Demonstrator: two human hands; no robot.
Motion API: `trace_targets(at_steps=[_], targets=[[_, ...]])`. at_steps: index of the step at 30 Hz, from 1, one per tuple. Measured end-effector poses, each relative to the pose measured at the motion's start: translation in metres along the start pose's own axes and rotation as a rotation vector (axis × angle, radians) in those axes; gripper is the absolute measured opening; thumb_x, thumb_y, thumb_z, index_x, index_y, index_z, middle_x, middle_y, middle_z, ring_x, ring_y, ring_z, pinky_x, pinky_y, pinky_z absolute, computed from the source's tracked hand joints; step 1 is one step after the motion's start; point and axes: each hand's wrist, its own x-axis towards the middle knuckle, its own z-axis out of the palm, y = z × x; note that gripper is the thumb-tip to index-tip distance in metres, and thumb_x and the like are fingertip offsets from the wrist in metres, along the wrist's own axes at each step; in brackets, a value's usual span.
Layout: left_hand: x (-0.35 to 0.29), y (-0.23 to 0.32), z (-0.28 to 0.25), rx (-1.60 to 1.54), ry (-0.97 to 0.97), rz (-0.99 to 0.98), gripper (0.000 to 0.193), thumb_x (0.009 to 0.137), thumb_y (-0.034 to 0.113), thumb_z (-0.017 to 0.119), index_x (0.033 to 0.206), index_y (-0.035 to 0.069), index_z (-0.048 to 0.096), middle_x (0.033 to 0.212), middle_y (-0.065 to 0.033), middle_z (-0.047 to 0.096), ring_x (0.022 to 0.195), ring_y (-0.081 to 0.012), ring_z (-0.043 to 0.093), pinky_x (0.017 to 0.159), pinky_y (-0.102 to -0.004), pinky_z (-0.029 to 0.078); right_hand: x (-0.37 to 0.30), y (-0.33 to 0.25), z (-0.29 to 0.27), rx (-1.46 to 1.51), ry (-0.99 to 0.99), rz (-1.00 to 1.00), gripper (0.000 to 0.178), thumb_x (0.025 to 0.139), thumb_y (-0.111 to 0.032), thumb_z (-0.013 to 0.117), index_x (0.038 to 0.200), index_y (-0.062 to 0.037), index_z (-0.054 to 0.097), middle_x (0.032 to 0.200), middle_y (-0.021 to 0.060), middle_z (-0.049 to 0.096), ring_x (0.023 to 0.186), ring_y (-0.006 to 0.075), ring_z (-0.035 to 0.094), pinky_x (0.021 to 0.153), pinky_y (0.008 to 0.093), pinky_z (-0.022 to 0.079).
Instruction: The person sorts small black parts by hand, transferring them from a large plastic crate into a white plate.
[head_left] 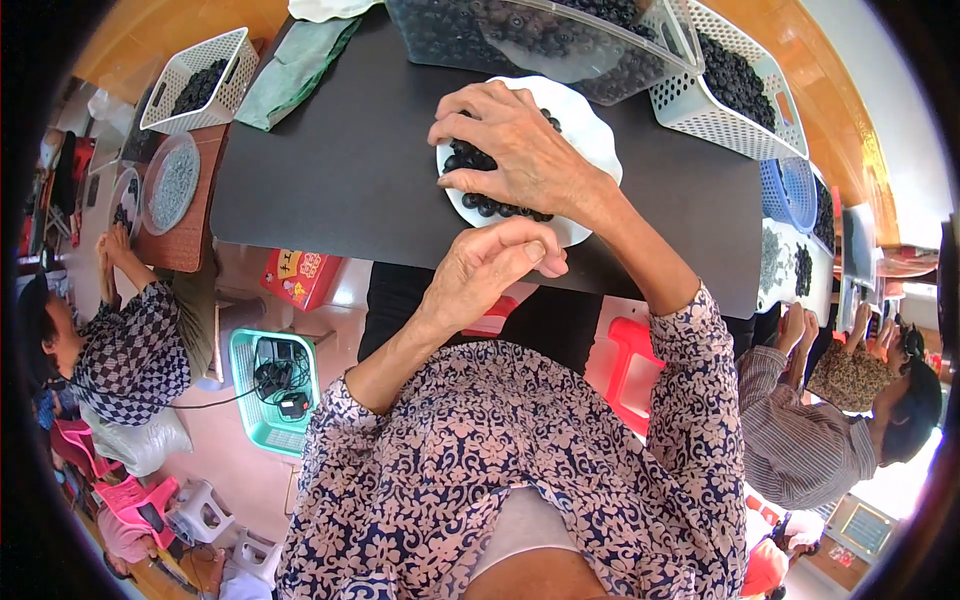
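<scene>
A white plate (592, 140) lies on the dark table, with small, shiny, round black pieces (487, 207) spread over its left half. My right hand (520, 150) reaches over the plate from the right. Its fingers are bent but apart, with the thumb away from them, touching or just above the pieces; the palm hides some of these. Just off the plate's near rim, at the table edge, is my left hand (488, 268). Its fingers are curled and thumb and forefinger are pressed together; whatever is inside cannot be made out.
Behind the plate stands a clear bin (540, 50) of black pieces. A white perforated basket (720, 115) holds more at the right. A green cloth (300, 70) lies at the table's far left. Below are a teal basket (245, 390) and a red stool (630, 370). People sit at both sides.
</scene>
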Motion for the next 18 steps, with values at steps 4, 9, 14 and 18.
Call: trace_targets(at_steps=[4,9,14,18], targets=[[0.003,-0.007,0.000,0.046,0.000,0.037,0.021,0.095,0.014,0.049,0.101,-0.002,0.061,0.092,-0.0077,0.065,0.090,-0.0141,0.063,0.085,-0.0285,0.050,-0.011,0.008,-0.002,0.020,-0.018,0.022,0.027,0.074,-0.026,0.071,0.095,-0.0097,0.065,0.108,0.0044,0.057,0.106,0.0237,0.051,0.090,0.0417,0.037],[0.005,-0.012,0.001,0.017,-0.001,0.044,0.021,0.095,0.015,0.049,0.100,-0.001,0.061,0.092,-0.0075,0.065,0.090,-0.0145,0.063,0.085,-0.0287,0.050,-0.022,0.015,-0.014,-0.035,-0.045,0.028,0.023,0.076,-0.021,0.069,0.094,-0.0087,0.062,0.109,0.0036,0.057,0.103,0.0232,0.053,0.091,0.0400,0.037],[0.005,-0.010,0.000,0.021,-0.005,0.041,0.025,0.097,0.018,0.048,0.096,-0.003,0.061,0.099,-0.0117,0.063,0.092,-0.0161,0.061,0.089,-0.0309,0.048,-0.036,0.028,-0.047,-0.118,-0.093,0.107,0.021,0.076,-0.018,0.071,0.093,-0.0087,0.063,0.109,0.0051,0.058,0.106,0.0235,0.053,0.091,0.0394,0.037],[0.002,-0.010,-0.002,0.078,-0.006,0.059,0.023,0.096,0.018,0.050,0.095,-0.001,0.062,0.093,-0.0085,0.065,0.091,-0.0154,0.062,0.086,-0.0297,0.048,-0.044,0.021,-0.054,-0.123,-0.013,0.178,0.024,0.075,-0.018,0.072,0.096,-0.0094,0.064,0.109,0.0053,0.058,0.105,0.0241,0.054,0.090,0.0381,0.040]])
